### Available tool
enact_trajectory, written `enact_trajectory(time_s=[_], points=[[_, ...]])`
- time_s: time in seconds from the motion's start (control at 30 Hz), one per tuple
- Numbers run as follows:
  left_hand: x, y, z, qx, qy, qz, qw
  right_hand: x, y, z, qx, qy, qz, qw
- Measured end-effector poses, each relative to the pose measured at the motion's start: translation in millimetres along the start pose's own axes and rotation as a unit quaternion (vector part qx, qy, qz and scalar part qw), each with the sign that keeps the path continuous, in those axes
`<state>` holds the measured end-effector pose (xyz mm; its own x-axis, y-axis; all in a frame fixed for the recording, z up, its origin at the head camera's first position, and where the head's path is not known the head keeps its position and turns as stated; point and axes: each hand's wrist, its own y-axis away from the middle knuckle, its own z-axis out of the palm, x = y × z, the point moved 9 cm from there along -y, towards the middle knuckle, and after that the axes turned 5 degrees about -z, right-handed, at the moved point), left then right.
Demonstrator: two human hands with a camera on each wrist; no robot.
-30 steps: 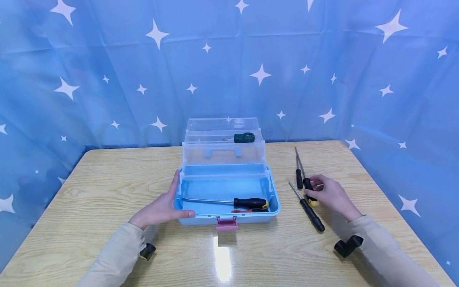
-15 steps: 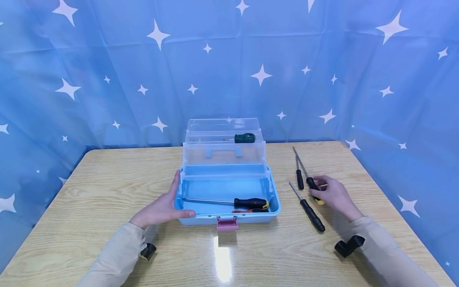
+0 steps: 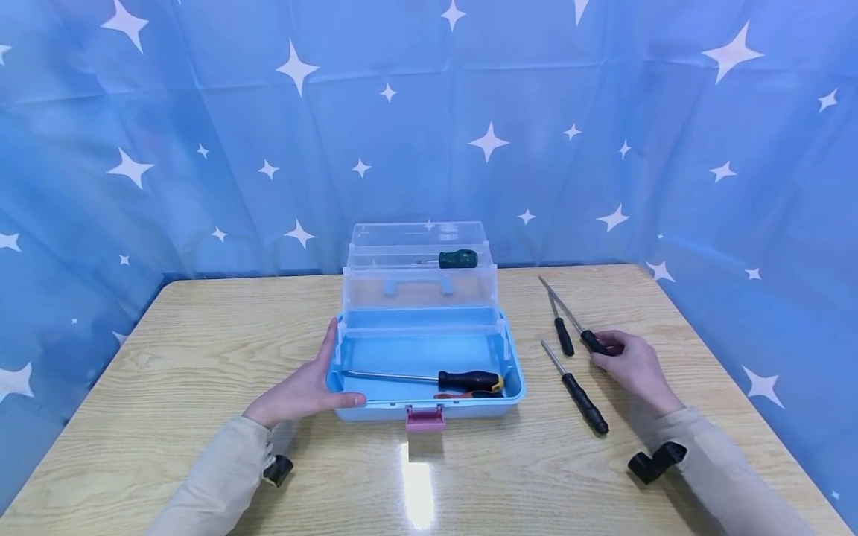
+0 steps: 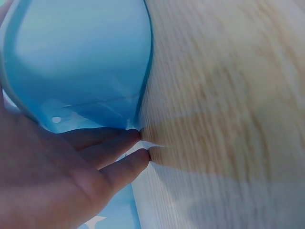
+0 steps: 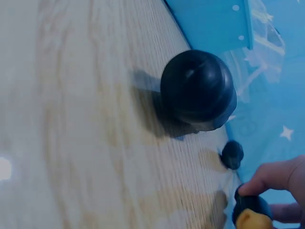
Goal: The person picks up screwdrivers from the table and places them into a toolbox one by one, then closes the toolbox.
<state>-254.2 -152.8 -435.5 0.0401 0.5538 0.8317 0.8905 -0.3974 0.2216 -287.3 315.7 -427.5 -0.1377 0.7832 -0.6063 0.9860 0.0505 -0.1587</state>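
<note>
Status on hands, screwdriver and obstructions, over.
Right hand grips yellow-ended screwdriver. Left hand rests on blue toolbox. Possible snag: smaller black screwdriver close beside it, contact unclear.

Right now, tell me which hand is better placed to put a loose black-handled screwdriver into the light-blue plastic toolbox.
Probably the right hand: it grips a yellow-ended black-handled screwdriver. The left hand rests against the left end of the toolbox, away from that screwdriver.

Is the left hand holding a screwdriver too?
No, the left hand is spread against the blue box, while the right hand grips a screwdriver by its black handle.
</note>
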Motion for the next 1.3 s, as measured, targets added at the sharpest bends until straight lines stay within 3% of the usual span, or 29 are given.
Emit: enact_trajectory(time_s=[0.3, 0.8, 1.13, 1.3], points=[[1.9, 1.6, -0.1, -0.002, 0.003, -0.001, 1.0, 3.0, 2.7, -11.3, 0.05, -0.004, -0.011, 0.999], [4.4, 1.7, 0.3, -0.004, 0.008, 0.001, 1.0, 4.0, 6.7, -17.5, 0.066, -0.008, -0.01, 0.998], [4.0, 2.7, 0.0, -0.002, 0.004, -0.004, 1.0, 6.9, 7.5, -22.5, 0.06, -0.035, 0.021, 0.997], [4.1, 2.8, 0.0, -0.002, 0.004, -0.003, 1.0, -0.3, 7.7, -30.4, 0.071, -0.025, 0.0, 0.997]])
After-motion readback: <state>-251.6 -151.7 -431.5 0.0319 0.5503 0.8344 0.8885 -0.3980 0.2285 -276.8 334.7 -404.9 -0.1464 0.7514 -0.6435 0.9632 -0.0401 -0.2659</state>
